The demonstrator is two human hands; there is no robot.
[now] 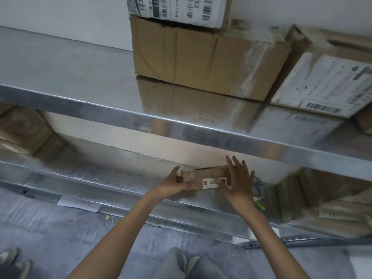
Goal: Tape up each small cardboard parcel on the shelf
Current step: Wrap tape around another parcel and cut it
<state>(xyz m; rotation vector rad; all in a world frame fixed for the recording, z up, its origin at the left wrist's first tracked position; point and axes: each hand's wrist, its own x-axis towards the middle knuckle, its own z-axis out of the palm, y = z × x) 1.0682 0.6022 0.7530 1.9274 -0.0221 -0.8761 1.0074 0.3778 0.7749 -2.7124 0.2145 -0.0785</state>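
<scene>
Fingers (174, 172) of the left hand (173, 185) are curled round the left end of a small brown parcel (209, 173), with the thumb lying along its near face, so this hand grips it. Over the parcel's right end the right hand (239, 184) lies flat, its fingers straight and fanned out with dark nails, pressing on the cardboard without closing round it. The parcel sits between the two hands on the lower shelf (120, 178), a bare metal one, close under the front lip of the upper shelf (80, 77). Just below the spread right fingers, on the near face, is a white label (210, 182) with dark print too small to read. Just right of the right hand, partly hidden behind it, stands a roll of tape (258, 188), and a green-tipped tool (261, 205) lies near that wrist; what kind of tool cannot be told. Well above the fingers, on the upper shelf, a big dented box (201, 61) carries a second box (226, 9) whose shipping label shows "A33", the characters "小学" and barcodes. To its right a tilted box (298, 43) has a white label with barcodes, the text blurred. More brown boxes sit far left (22, 129) and far right (322, 198) of the hands on the lower shelf.
</scene>
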